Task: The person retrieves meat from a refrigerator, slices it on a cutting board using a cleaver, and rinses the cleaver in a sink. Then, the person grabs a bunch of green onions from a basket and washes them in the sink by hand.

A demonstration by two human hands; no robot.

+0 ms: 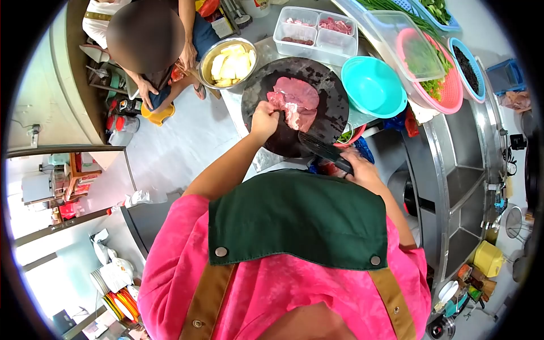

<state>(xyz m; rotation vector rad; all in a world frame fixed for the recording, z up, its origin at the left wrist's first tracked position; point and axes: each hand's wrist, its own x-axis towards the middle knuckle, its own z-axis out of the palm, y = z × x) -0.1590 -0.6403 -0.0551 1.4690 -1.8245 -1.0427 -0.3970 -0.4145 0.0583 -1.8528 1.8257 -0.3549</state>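
Note:
A slab of raw red meat [297,102] with pale fatty parts lies on a round dark chopping board [266,139]. At the meat's left edge is my left hand [264,120], its fingers closed and pinching it. My right hand [361,169] grips the dark handle of a knife [324,148] at the board's lower right. The knife's dark blade points up and left toward the meat's lower end. Whether the blade touches the meat I cannot tell.
Around the board are a steel bowl of pale yellow pieces [255,56], a divided clear container of meat [337,55], a turquoise basin [371,85] and a pink basket of greens [450,102]. A seated person [105,25] is at the upper left. Metal shelving [436,187] stands right.

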